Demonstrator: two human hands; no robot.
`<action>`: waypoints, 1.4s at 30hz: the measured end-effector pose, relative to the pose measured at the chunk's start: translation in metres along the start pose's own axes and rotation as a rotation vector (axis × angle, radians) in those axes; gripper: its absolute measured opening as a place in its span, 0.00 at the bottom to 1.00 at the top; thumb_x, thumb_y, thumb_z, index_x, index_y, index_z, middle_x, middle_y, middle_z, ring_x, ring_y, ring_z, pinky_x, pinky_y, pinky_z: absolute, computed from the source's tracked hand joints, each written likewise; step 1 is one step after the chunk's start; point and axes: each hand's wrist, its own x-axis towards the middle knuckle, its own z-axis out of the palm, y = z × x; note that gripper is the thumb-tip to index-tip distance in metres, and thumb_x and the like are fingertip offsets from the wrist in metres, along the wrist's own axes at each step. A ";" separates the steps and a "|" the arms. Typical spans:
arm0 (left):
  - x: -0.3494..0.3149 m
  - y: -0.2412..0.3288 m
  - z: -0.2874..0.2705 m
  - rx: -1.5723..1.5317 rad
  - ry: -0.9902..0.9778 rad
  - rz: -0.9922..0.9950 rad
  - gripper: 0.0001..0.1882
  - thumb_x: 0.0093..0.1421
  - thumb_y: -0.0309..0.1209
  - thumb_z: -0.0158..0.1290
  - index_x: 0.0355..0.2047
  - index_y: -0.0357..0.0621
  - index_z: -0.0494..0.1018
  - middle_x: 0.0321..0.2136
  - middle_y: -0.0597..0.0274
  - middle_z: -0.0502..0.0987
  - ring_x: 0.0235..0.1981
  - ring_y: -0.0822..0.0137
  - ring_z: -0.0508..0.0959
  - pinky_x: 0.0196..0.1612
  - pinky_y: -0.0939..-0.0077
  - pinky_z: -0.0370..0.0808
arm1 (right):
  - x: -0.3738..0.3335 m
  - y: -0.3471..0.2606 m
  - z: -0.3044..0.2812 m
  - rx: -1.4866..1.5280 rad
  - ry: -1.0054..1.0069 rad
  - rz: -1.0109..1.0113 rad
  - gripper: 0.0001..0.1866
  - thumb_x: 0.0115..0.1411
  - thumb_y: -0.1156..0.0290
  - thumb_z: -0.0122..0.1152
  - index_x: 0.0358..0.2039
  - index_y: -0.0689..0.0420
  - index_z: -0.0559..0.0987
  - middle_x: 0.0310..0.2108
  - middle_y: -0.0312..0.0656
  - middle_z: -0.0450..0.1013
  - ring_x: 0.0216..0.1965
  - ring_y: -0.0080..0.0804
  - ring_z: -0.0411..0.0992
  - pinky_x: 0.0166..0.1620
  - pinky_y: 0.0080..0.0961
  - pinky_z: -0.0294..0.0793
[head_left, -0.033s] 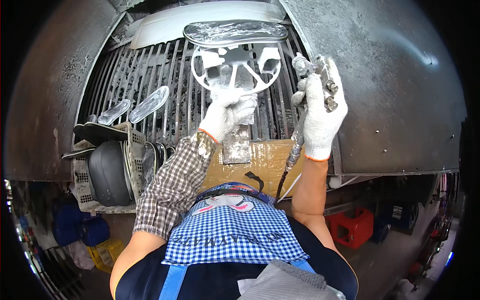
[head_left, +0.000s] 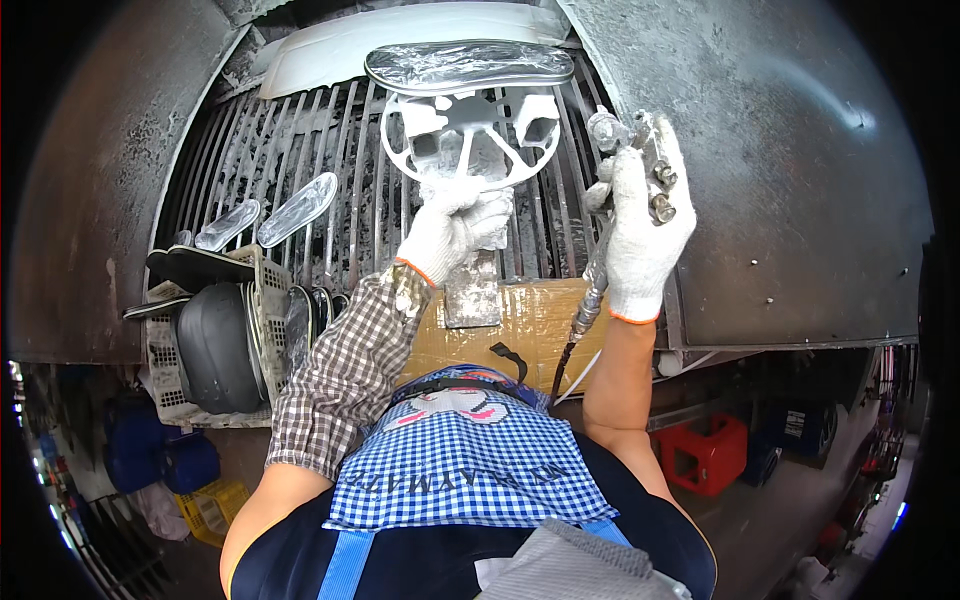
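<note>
My left hand point(head_left: 458, 225), in a white knit glove, is closed at the near rim of a white-coated spoked wheel point(head_left: 466, 155). Across the wheel's far side lies a long rounded panel point(head_left: 470, 66) with a dark rim, covered in shiny clear film. White blocks on the wheel stand just below the panel. My right hand point(head_left: 640, 215), also gloved, grips a metal spray gun point(head_left: 650, 165) held upright to the right of the wheel. From its lower end a wrapped hose point(head_left: 585, 315) runs down toward my apron. The gun's nozzle end points left, apart from the panel.
Beneath the wheel is a slatted metal grate point(head_left: 340, 130) between two dark side walls point(head_left: 780, 200). At left, a plastic basket point(head_left: 205, 410) holds dark curved panels, with film-covered pieces point(head_left: 300, 210) on the grate beyond it. Cardboard point(head_left: 545, 320) covers the near edge. A red container point(head_left: 703, 455) sits lower right.
</note>
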 end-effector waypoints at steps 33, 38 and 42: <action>-0.035 0.051 -0.017 0.023 0.186 0.119 0.20 0.69 0.27 0.54 0.56 0.24 0.73 0.49 0.32 0.81 0.54 0.38 0.82 0.60 0.40 0.81 | -0.014 -0.016 -0.040 0.105 -0.047 0.071 0.28 0.74 0.74 0.60 0.71 0.67 0.67 0.43 0.42 0.81 0.33 0.18 0.75 0.35 0.18 0.78; -0.036 0.069 -0.031 0.046 0.141 0.160 0.25 0.67 0.29 0.55 0.61 0.25 0.71 0.54 0.34 0.80 0.54 0.38 0.82 0.60 0.40 0.81 | -0.021 -0.022 -0.047 0.142 -0.036 0.125 0.28 0.74 0.74 0.59 0.72 0.67 0.67 0.39 0.42 0.81 0.32 0.19 0.75 0.35 0.18 0.77; -0.036 0.074 -0.031 0.066 0.200 0.199 0.26 0.67 0.29 0.55 0.63 0.28 0.69 0.59 0.38 0.77 0.58 0.39 0.80 0.61 0.42 0.80 | -0.026 -0.026 -0.048 0.112 -0.020 0.128 0.27 0.74 0.74 0.59 0.71 0.66 0.69 0.38 0.41 0.81 0.32 0.17 0.75 0.34 0.17 0.76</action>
